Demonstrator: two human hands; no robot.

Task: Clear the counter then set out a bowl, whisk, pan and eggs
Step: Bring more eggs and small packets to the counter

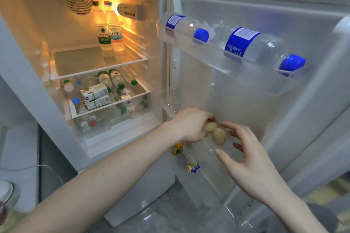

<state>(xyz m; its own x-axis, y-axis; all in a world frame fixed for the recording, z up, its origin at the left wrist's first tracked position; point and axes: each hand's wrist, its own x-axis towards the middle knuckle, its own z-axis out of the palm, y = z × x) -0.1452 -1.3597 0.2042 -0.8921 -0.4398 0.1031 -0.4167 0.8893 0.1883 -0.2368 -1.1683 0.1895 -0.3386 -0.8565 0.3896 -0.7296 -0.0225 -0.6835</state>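
Standing open, the fridge [28, 89] shows bottles and cartons on lit shelves. Beside its door shelf [171, 109], the left hand [189, 125] grips one brown egg [209, 126], touching a second egg [219, 136]. Just right, the right hand [248, 159] hovers, fingers spread, holding nothing.

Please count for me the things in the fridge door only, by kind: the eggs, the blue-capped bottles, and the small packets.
Eggs: 2, one in the left hand, one beside it
Blue-capped bottles: 2, lying in the upper door shelf
Small packets: 2, an orange one and a yellow-blue one
Total: 6
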